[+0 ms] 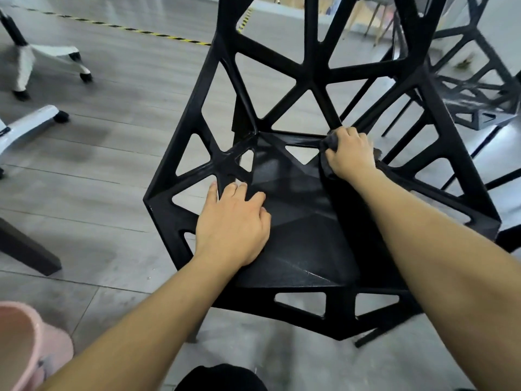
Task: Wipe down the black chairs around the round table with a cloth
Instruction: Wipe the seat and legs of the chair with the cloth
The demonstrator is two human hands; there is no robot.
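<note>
Black chair (304,221): angular openwork frame, filling the view.
Left hand (234,227): flat and open on the chair's seat, left side, holding nothing.
Right hand (349,153): closed round the cloth at the seat's back right corner.
Cloth (329,142): dark, bunched under that hand.
Risk: the cloth may snag in the cut-outs, or the chair may slide if bracing eases.

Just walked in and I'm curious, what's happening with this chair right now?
A person is wiping a black chair. The right hand presses a dark cloth at the back of the seat, where it meets the backrest. The left hand rests flat on the seat's left side, seemingly steadying it. Another black chair stands behind to the right.
</note>
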